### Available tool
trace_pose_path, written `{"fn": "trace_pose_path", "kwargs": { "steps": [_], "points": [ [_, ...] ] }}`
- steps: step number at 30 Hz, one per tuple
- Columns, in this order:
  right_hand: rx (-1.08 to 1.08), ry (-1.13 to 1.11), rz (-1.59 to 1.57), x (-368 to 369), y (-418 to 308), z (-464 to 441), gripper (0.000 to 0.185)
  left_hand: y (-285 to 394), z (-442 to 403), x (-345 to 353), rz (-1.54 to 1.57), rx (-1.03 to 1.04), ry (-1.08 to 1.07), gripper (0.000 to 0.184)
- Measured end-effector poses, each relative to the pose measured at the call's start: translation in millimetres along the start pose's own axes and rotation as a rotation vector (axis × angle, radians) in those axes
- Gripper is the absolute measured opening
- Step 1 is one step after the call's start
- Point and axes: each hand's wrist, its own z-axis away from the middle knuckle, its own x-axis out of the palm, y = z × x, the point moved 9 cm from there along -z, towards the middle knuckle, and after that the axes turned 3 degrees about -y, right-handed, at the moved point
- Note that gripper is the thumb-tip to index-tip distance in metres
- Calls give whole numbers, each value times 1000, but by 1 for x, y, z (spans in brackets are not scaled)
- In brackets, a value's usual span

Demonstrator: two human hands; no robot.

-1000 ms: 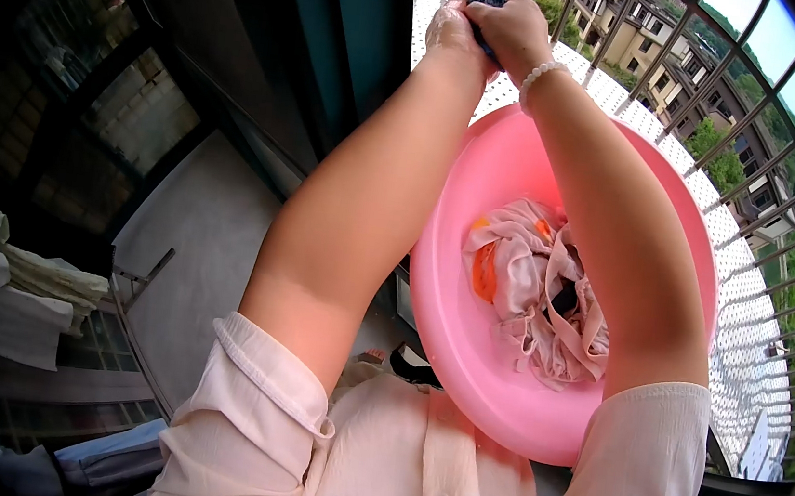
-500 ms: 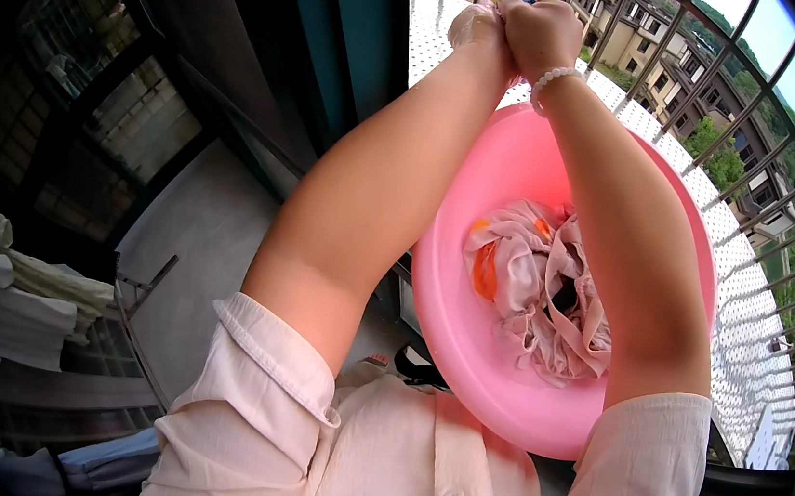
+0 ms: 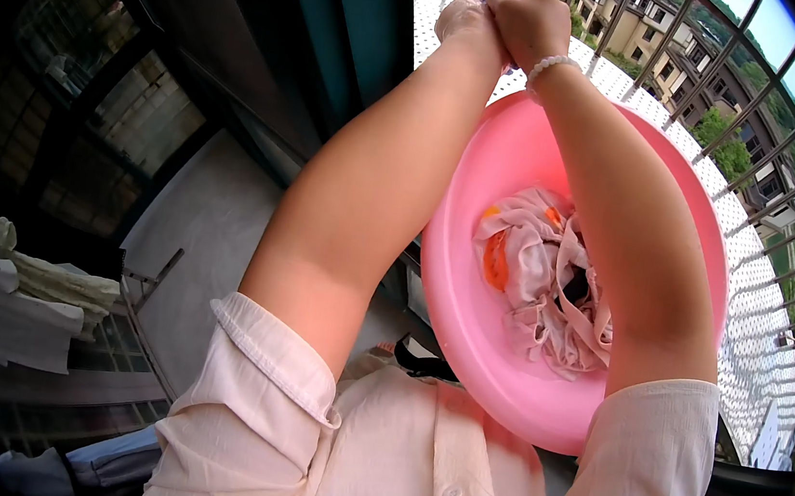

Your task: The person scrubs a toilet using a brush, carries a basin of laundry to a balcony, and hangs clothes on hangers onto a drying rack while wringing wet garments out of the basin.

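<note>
My left hand (image 3: pixel 467 20) and my right hand (image 3: pixel 535 22) are pressed together at the top of the view, beyond the far rim of a pink plastic basin (image 3: pixel 472 372). Both look closed, the right one bent over the left. A small blue spot shows at the right hand's fingers; what lies between the palms is hidden. The left hand has a wet sheen. A bracelet of pale beads (image 3: pixel 552 68) circles my right wrist. Inside the basin lies a crumpled pale pink cloth (image 3: pixel 532 262) with orange patches, partly covered by my right forearm.
The basin rests by a perforated white ledge (image 3: pixel 748 324) bordered by metal railing bars (image 3: pixel 719 49). Buildings and trees stand outside. Dark door panels (image 3: pixel 342 39) rise to the left. White and pale green cloths (image 3: pixel 23 306) hang on a rack at lower left.
My joined hands have shifted slightly left and up in the view. The basin with its cloth appears a little further right and up.
</note>
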Motion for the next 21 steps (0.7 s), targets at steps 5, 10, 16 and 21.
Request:
{"fn": "trace_pose_path", "kwargs": {
  "steps": [5, 10, 16, 21],
  "points": [
    [-103, -64, 234, -45, -13, -5, 52, 52, 96, 1, 202, -298, 277, 50],
    [19, -140, 578, -109, 49, -24, 40, 38, 62, 36, -196, -346, -35, 66],
    [408, -686, 330, -129, 47, 68, 32, 20, 87, 132, -740, -67, -589, 58],
    [411, -1201, 1399, -118, 87, 134, 36, 36, 216, 170, -1332, 389, -1109, 54]
  ]
}}
